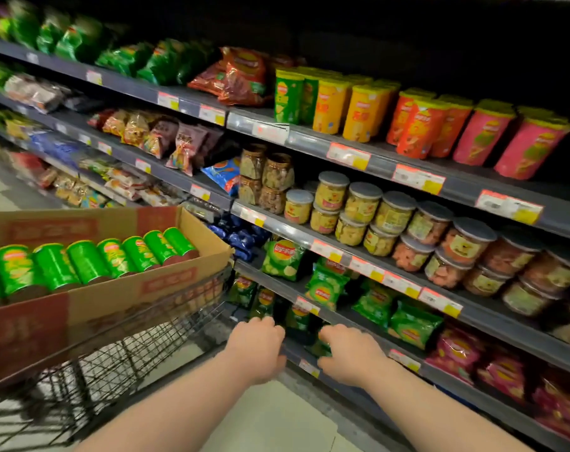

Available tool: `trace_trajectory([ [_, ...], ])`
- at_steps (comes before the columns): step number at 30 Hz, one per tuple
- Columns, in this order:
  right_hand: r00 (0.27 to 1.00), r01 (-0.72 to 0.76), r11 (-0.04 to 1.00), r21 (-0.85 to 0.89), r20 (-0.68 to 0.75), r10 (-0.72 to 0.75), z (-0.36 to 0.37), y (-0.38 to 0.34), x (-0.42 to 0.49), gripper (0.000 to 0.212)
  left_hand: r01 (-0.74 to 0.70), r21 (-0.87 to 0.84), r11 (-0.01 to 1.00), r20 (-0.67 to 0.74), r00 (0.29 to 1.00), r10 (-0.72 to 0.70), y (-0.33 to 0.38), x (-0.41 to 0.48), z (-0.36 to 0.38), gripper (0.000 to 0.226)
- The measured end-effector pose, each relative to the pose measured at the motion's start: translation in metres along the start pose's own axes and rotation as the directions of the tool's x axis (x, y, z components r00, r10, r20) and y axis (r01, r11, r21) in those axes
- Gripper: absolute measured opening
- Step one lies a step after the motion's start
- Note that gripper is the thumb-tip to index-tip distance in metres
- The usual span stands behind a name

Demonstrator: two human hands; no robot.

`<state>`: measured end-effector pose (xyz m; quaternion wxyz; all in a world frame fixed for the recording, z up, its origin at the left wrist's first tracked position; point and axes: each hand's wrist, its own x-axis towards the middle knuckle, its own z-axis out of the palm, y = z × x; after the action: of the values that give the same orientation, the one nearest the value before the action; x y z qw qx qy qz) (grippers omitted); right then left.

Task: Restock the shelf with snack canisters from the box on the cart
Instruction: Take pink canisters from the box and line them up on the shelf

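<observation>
A cardboard box sits on the wire cart at the left, with several green snack canisters lying on their sides in it. Upright canisters in green, yellow, orange and pink stand on the upper shelf. Both my arms reach down to a low shelf of green chip bags. My left hand is seen from the back with its fingers curled at the shelf edge, and what they touch is hidden. My right hand has a small green bag between fingers and thumb.
Round clear tubs with grey lids fill the middle shelf. Snack bags line the shelves to the left, and pink bags lie low at the right. Pale floor shows between the cart and the shelf base.
</observation>
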<state>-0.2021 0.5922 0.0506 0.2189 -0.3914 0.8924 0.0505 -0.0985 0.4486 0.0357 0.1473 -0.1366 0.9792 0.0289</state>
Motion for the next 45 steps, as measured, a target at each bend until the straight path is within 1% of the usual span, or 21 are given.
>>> trace_trajectory([
  [5,0.995,0.091,0.996,-0.024,0.046,-0.09,-0.003,-0.064,0.041,0.042,0.105,-0.046,0.993,0.042,0.994,-0.103,-0.073,-0.015,0.008,0.042],
  [12,0.983,0.175,0.983,-0.055,0.075,-0.17,-0.018,-0.162,0.103,0.044,0.223,-0.091,0.971,0.049,0.974,-0.219,-0.187,-0.027,0.019,0.041],
  [15,0.98,0.186,0.98,-0.075,0.08,-0.18,-0.027,-0.198,0.131,0.039,0.236,-0.09,0.967,0.011,0.972,-0.236,-0.23,-0.027,0.018,0.04],
  [19,0.975,0.212,0.974,-0.085,0.091,-0.204,-0.034,-0.243,0.16,0.04,0.256,-0.102,0.961,-0.052,0.964,-0.262,-0.284,-0.03,0.015,0.04],
  [23,0.964,0.256,0.961,-0.104,0.099,-0.246,-0.038,-0.282,0.181,0.042,0.297,-0.13,0.946,-0.082,0.948,-0.309,-0.328,-0.033,0.013,0.04],
  [26,0.963,0.262,0.959,-0.112,0.097,-0.252,-0.046,-0.298,0.197,0.044,0.317,-0.149,0.937,-0.079,0.94,-0.331,-0.35,-0.029,0.011,0.038],
  [30,0.967,0.25,0.963,-0.098,0.083,-0.242,-0.055,-0.299,0.22,0.042,0.344,-0.187,0.92,-0.047,0.933,-0.358,-0.363,-0.02,0.013,0.036],
  [32,0.965,0.253,0.962,-0.101,0.091,-0.245,-0.061,-0.301,0.237,0.042,0.358,-0.193,0.914,-0.023,0.929,-0.369,-0.371,-0.015,0.016,0.038],
  [35,0.957,0.282,0.955,-0.094,0.1,-0.273,-0.07,-0.304,0.268,0.049,0.398,-0.205,0.894,0.01,0.914,-0.405,-0.388,-0.006,0.02,0.043],
  [39,0.944,0.312,0.949,-0.054,0.131,-0.303,-0.076,-0.305,0.317,0.046,0.469,-0.227,0.854,0.082,0.882,-0.463,-0.409,0.013,0.027,0.049],
  [42,0.927,0.336,0.94,-0.052,0.194,-0.321,-0.077,-0.304,0.356,0.035,0.502,-0.225,0.835,0.158,0.865,-0.477,-0.415,0.037,0.034,0.046],
  [45,0.899,0.375,0.926,-0.044,0.261,-0.351,-0.074,-0.3,0.392,0.005,0.516,-0.223,0.827,0.236,0.852,-0.468,-0.42,0.068,0.037,0.044],
])
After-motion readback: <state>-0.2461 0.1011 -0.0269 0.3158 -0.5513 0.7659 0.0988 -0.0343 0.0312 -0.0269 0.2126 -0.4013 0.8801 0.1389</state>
